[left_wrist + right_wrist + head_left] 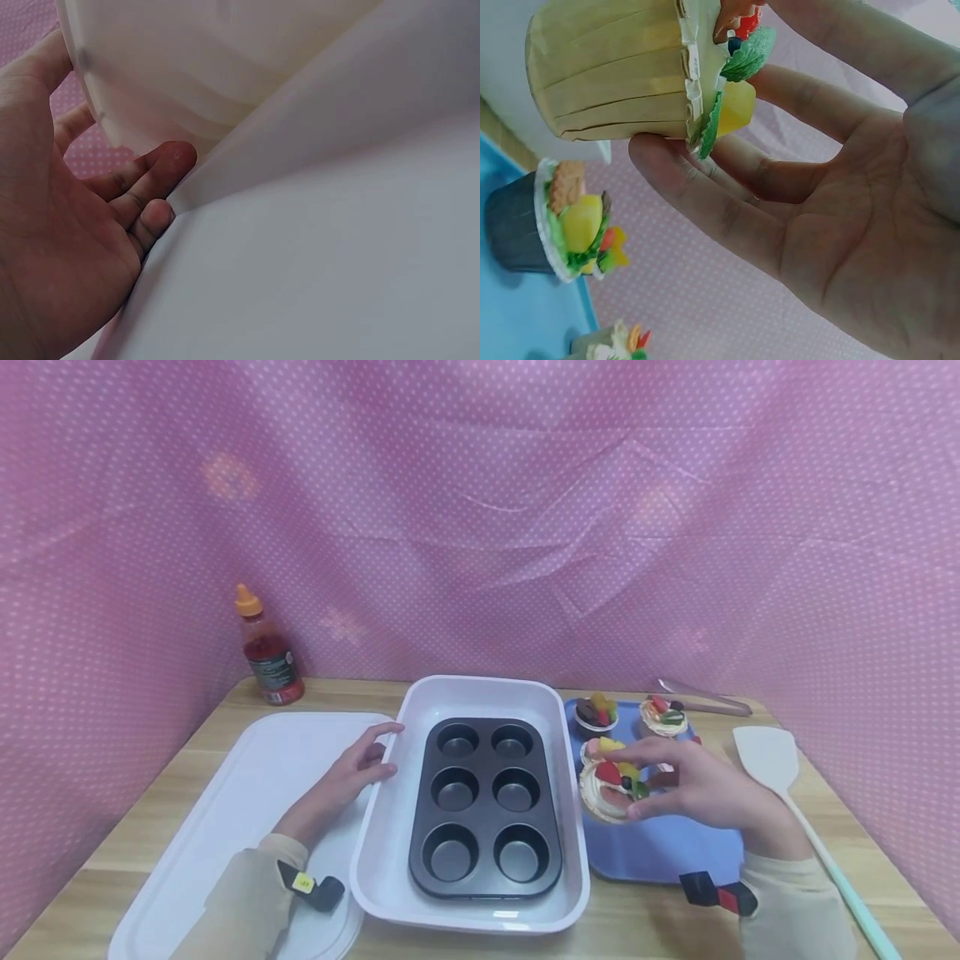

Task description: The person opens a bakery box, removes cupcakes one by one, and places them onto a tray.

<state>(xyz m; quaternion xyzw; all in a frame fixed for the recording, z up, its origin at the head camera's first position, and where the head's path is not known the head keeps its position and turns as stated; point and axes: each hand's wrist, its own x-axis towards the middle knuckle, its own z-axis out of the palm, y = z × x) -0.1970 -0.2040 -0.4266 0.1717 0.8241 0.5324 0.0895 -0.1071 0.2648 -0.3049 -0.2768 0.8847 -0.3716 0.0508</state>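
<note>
My right hand (pixel 693 783) holds a cupcake (pixel 598 795) topped with cream and fruit, close to the right rim of a deep white tray (pixel 396 814). In the right wrist view, the cupcake's pale pleated cup (pixel 611 71) lies tipped on its side, with fingers against it. Inside the white tray lies a dark muffin pan (pixel 486 814) with several round hollows. My left hand (pixel 347 778) holds the tray's left rim. The left wrist view has some fingertips (pixel 176 157) against the tray's outer wall (pixel 187 82).
More fruit-topped cupcakes (pixel 664 717) stand on a blue tray (pixel 660 852) at the right. Metal tongs (pixel 705 697) lie behind it, and a pale spatula (pixel 768 756) beside it. A white board (pixel 247 793) lies at the left. A sauce bottle (pixel 272 660) stands at the back left.
</note>
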